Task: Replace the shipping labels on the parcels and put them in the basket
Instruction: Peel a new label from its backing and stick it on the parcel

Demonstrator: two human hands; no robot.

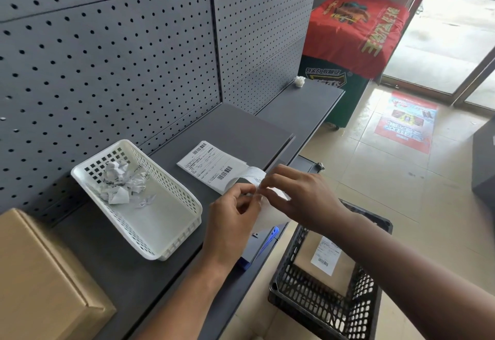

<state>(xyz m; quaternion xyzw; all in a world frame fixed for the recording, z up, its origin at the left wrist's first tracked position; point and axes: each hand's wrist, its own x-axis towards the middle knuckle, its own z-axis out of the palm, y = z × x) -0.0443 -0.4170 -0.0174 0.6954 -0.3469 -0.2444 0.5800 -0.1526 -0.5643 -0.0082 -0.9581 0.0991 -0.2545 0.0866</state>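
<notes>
My left hand [235, 211] and my right hand [297, 195] meet over the shelf's front edge, both pinching a white shipping label [254, 176] whose sheet curls up between my fingers. A stack of printed labels [209, 165] lies flat on the grey shelf [241, 128] just behind my hands. A brown cardboard parcel [40, 280] sits at the near left on the shelf. Below the shelf on the floor stands a black basket [372, 310] holding a labelled parcel [326, 262].
A white tray [166, 235] with several crumpled paper scraps sits left of my hands. A blue object [273, 235] lies at the shelf edge under my hands. Grey pegboard [120, 58] backs the shelf. A red-draped cabinet [353, 31] and glass door stand far right.
</notes>
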